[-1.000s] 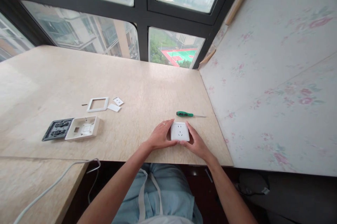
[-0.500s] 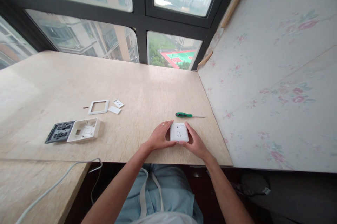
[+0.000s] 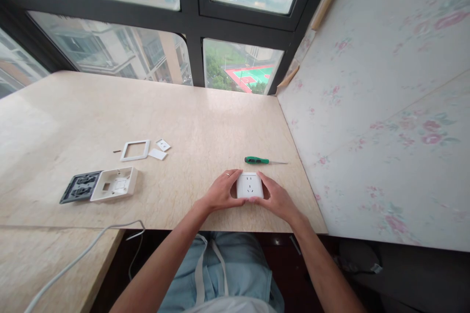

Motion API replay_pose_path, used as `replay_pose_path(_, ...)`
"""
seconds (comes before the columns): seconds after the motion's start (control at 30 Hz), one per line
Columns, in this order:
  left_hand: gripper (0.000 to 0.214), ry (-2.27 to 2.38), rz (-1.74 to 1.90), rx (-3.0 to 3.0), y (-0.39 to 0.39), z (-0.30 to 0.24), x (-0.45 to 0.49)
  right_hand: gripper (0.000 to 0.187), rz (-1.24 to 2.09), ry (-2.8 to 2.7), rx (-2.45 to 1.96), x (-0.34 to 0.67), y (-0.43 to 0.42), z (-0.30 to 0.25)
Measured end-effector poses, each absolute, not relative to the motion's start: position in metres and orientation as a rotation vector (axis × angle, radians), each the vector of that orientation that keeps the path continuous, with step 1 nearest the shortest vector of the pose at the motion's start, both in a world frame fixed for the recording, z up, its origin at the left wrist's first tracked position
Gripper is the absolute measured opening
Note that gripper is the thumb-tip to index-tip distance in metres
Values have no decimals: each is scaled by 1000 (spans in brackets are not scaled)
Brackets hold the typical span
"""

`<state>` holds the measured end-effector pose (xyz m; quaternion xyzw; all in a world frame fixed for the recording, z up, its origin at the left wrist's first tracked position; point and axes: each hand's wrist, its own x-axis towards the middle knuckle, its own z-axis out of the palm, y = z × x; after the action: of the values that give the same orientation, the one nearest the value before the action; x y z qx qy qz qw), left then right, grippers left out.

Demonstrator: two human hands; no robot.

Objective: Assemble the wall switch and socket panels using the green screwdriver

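A white wall socket with slots in its face is held between my two hands, close to the front edge of the counter. My left hand grips its left side, thumb at the lower edge and fingers at the upper left corner. On the other side my right hand holds the right edge in the same way. Just beyond the socket lies a screwdriver with a green handle, its shaft pointing right. The underside of the socket is hidden.
Left on the stone-patterned counter are a white back box, a dark socket back, a white frame and two small white plates. A white cable crosses the lower left. Papered wall bounds the right; windows stand behind.
Both hands keep the socket in nearly the same place and pose. The view has shifted slightly; nothing on the counter has visibly been moved.
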<state>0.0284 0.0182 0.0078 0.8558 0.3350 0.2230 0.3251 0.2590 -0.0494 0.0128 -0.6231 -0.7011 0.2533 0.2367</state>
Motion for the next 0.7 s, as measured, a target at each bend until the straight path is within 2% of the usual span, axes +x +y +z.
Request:
replay_pose_path(0.27,80,831,540,2356,24,17,27,84,702,-1969,-1694,261,-48,14)
replay_pose_path(0.7,86,863,592,2350,17,7,28,85,647,-1825,-1583,256,-60,-14)
